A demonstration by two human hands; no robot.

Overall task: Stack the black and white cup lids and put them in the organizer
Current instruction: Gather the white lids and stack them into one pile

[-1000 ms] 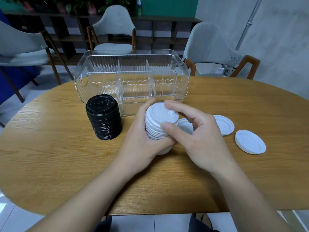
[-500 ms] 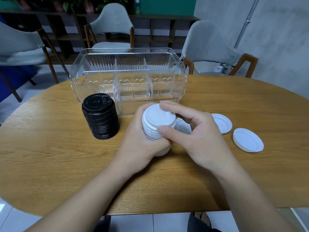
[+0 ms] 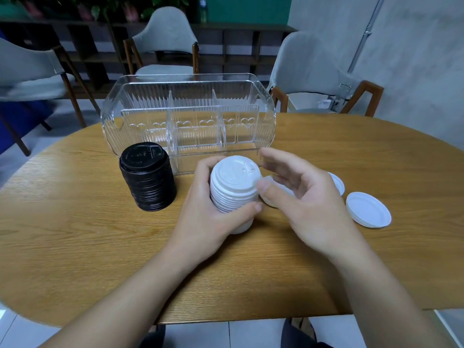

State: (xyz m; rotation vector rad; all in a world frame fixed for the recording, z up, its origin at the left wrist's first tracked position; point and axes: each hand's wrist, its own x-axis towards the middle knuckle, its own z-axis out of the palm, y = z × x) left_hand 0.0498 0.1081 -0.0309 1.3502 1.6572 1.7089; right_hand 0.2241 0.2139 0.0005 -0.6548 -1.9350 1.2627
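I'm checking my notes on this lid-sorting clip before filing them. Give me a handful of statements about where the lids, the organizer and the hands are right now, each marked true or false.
1. The left hand grips the white lid stack. True.
2. The black lid stack sits inside the clear organizer. False: it stands on the table, in front of the organizer.
3. The right hand holds a black lid. False: its fingers are relaxed and hold nothing.
4. Loose white lids lie on the table to the right of the hands. True.
5. The organizer already holds white lids. False: no lids show in its compartments.
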